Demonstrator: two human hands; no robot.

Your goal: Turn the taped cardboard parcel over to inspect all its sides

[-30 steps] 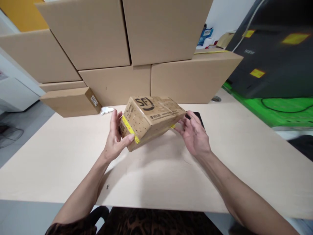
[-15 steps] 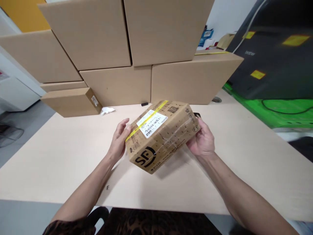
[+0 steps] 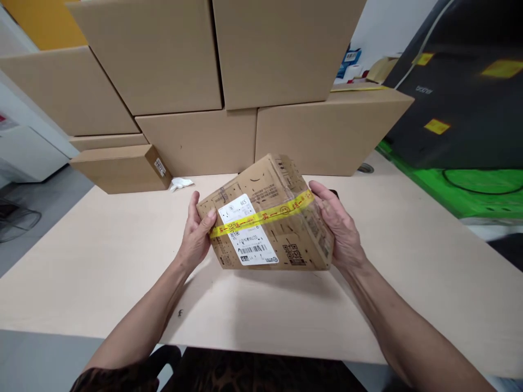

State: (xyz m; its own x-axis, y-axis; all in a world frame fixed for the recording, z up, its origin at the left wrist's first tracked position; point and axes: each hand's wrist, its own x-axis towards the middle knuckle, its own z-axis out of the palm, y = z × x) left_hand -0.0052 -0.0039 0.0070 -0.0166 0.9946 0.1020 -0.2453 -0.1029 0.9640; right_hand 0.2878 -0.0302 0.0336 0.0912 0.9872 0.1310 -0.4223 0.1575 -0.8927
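Between my hands, tilted above the tabletop (image 3: 134,261), is a brown cardboard box (image 3: 265,190) with small dark print. Its broad face, turned toward me, carries a white shipping label (image 3: 255,239) and a strip of yellow tape (image 3: 281,212) that runs across and over the edge. My left hand (image 3: 198,231) grips the left end, thumb on the face beside the tape and fingers behind. At the right end my right hand (image 3: 337,226) is pressed against the side, its fingers around the upper edge. The underside of the box is hidden.
Large cardboard boxes (image 3: 196,141) are stacked along the back of the table. A flat carton (image 3: 118,169) and crumpled white tissue (image 3: 181,183) lie at the back left. A dark object (image 3: 334,193) is partly hidden behind my right hand. Black machinery (image 3: 461,109) stands at the right.
The box has been turned in my hands, so its labelled face now tips toward me and the side with the large black logo is out of sight. My right hand has moved up its end.
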